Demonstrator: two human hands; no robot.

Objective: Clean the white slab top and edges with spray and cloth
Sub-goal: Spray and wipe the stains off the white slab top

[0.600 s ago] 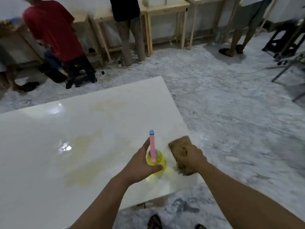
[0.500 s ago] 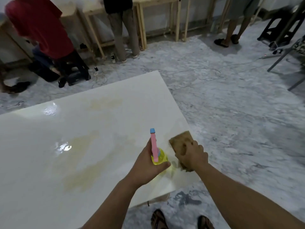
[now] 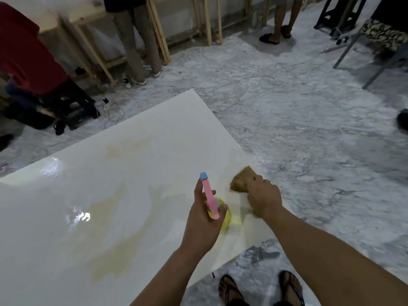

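Note:
A glossy white slab (image 3: 106, 195) fills the lower left, with yellowish wet smears across its top. My left hand (image 3: 204, 221) grips a yellow spray bottle (image 3: 224, 214) with a pink trigger head and blue nozzle, held above the slab near its right edge. My right hand (image 3: 263, 198) presses a brown cloth (image 3: 241, 180) onto the slab close to the right edge, just right of the bottle. Much of the cloth is hidden under my fingers.
Grey marbled floor (image 3: 309, 140) lies right of and beyond the slab. My sandalled feet (image 3: 260, 288) stand at the slab's near corner. Several people stand or sit by wooden tables (image 3: 159, 29) at the back. Cables (image 3: 242, 85) trail on the floor; chair legs (image 3: 364, 62) are at right.
The view has tilted downward, showing my feet. My right hand has slid the cloth a little further along the right edge; the spray bottle stays in my left hand.

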